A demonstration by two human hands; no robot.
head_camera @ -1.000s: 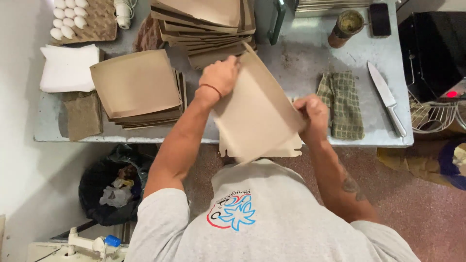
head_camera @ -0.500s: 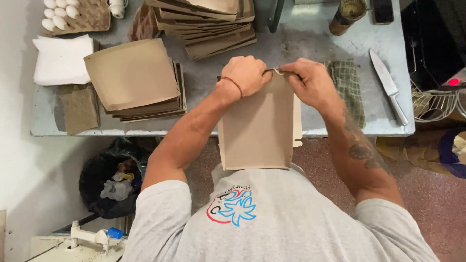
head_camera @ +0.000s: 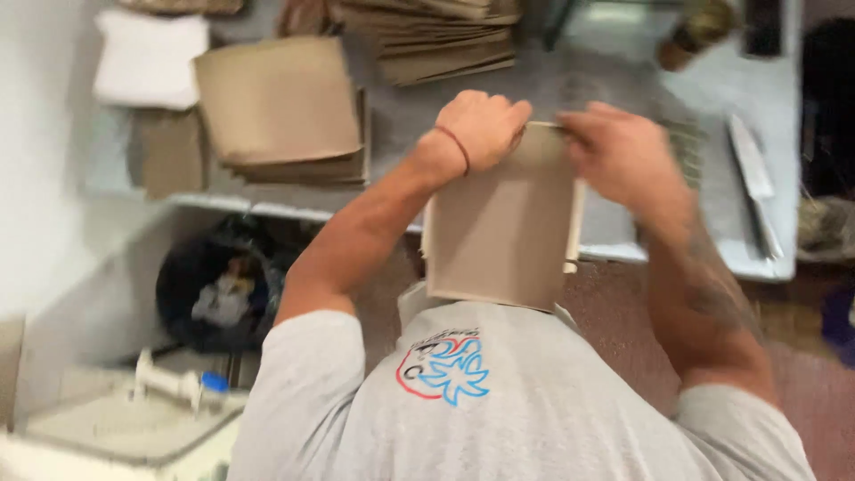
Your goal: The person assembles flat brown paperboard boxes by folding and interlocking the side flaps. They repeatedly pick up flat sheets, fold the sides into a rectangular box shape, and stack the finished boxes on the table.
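Grey metal worktable [head_camera: 570, 85] w/ two stacks of flat brown paper bags [head_camera: 280, 107]; below it, left hand [head_camera: 481, 129] & right hand [head_camera: 619, 156] both clamped on one brown paper bag [head_camera: 499, 232].

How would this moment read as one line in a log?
left hand: grips brown paper bag top | right hand: same edge, blurred | bag stack, knife on table

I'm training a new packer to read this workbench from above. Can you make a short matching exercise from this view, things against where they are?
Things:
1. brown paper bag
2. knife
3. white napkin stack
4. black bin

Places:
A. far left of the table top
B. below the table edge, on the left
C. right side of the table top
D. gripped at its top by both hands

Pairs: 1-D, 2-C, 3-A, 4-B
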